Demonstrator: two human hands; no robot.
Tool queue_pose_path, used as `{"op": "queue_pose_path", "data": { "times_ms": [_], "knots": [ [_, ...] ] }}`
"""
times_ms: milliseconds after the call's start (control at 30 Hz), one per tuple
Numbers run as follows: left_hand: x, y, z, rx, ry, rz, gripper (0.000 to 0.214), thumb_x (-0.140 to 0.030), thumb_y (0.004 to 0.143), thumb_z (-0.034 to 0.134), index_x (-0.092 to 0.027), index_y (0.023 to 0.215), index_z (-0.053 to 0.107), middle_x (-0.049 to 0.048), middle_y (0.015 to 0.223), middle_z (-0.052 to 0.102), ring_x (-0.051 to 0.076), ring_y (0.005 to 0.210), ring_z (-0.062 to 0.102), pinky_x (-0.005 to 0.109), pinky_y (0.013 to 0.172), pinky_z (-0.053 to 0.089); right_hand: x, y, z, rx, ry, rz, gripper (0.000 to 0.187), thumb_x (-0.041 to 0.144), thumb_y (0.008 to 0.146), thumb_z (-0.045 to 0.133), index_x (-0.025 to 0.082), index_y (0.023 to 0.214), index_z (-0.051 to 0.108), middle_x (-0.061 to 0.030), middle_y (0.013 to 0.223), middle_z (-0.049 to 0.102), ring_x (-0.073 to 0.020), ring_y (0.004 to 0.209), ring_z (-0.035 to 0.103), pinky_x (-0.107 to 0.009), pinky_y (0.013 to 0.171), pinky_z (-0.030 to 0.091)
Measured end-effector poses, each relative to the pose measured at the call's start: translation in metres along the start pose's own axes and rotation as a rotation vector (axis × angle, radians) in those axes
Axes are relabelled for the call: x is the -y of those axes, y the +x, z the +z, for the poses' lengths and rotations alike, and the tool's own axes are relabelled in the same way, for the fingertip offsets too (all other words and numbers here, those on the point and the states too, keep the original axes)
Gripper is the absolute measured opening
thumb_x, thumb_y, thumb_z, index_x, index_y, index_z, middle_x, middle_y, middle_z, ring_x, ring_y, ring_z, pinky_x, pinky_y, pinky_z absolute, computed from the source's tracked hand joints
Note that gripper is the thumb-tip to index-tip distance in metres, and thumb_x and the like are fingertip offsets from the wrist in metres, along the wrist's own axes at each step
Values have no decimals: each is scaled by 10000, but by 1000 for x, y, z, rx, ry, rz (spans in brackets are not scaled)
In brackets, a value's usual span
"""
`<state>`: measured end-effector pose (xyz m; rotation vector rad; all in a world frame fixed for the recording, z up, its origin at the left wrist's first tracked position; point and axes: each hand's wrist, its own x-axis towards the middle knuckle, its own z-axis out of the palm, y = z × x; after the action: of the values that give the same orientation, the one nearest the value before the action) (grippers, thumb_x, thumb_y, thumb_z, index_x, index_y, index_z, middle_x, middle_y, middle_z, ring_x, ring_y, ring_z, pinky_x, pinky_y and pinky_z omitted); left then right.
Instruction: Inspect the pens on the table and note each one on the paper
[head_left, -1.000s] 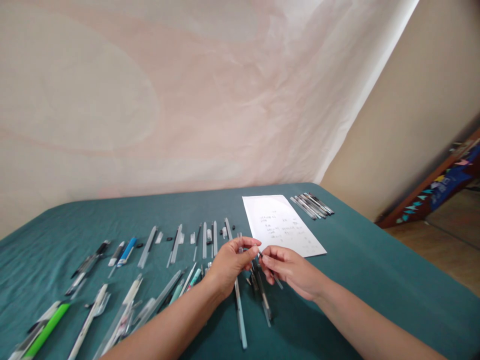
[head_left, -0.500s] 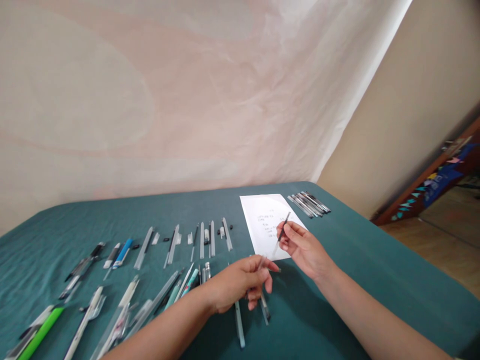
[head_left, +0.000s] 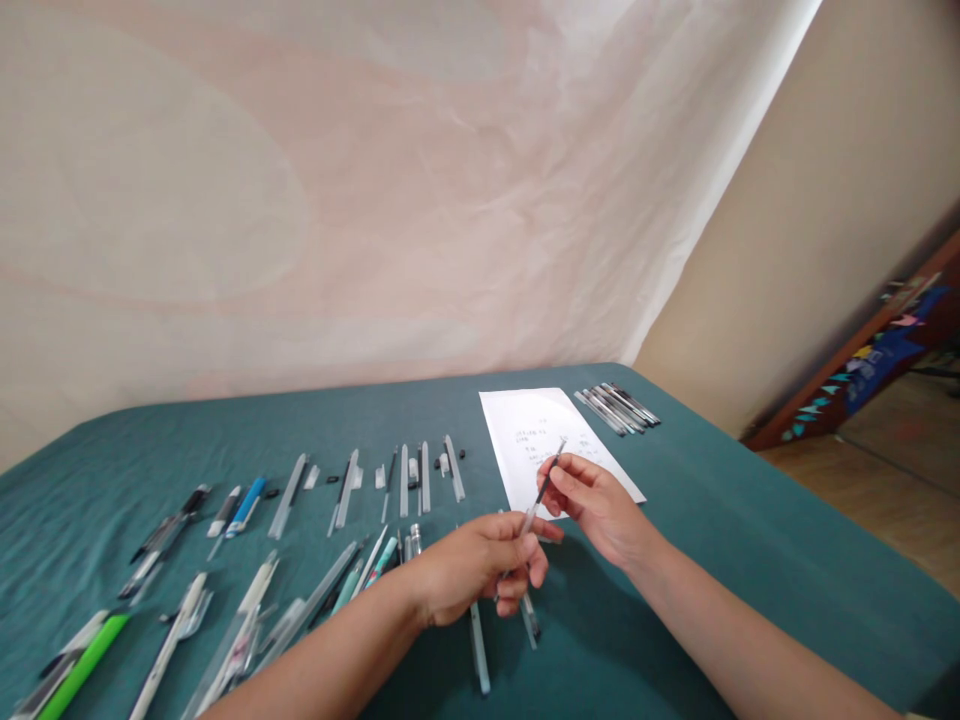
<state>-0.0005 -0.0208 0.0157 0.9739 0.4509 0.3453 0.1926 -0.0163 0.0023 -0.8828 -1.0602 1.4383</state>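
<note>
My right hand (head_left: 596, 500) pinches a slim pen refill (head_left: 546, 482), dark along its middle and pale at the tip, which slants up over the paper. Its lower end meets a clear pen barrel (head_left: 529, 520) pinched between the thumb and fingers of my left hand (head_left: 480, 565). The left fingers hide most of that barrel, so how far the refill sits inside cannot be seen. Behind the hands lies a white sheet of paper (head_left: 510, 415) with handwriting. Below my left hand, a pale pen (head_left: 478, 650) rests on the green cloth.
Clear barrels (head_left: 405, 480), refills and small caps form a row across the middle of the table (head_left: 750, 560). Assorted pens lie front left, among them a green one (head_left: 82, 665) and a blue one (head_left: 246, 505). Several pens (head_left: 619, 408) are bunched beyond the paper.
My right hand has come left and slightly down, bringing the refill from apart to the barrel in my left hand. My left hand has stayed nearly in place.
</note>
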Motion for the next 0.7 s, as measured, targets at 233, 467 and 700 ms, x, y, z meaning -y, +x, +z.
{"op": "queue_pose_path", "data": {
  "times_ms": [233,467,700],
  "knots": [
    [0,3,-2,-60,-164,23,289,-441,870,552,-161,937,572,22,722,525,47,471,272,201,469,194,-11,-3,6,150,-48,105,278,385,756,704,146,886,646,23,597,511,-88,547,436,-236,544,315],
    [2,6,-5,-91,-69,45,343,-481,839,571,-159,949,611,21,713,533,83,513,399,239,539,376,-6,-2,3,55,-90,31,368,436,764,680,192,1030,608,25,655,503,-89,529,407,-235,498,281],
    [0,6,-6,-165,-40,93,310,-447,886,513,-183,1038,570,-2,671,505,81,506,384,218,515,379,0,1,-5,-21,-345,-89,295,469,865,518,209,971,611,-8,771,537,-108,579,425,-253,513,307]
  ]
}}
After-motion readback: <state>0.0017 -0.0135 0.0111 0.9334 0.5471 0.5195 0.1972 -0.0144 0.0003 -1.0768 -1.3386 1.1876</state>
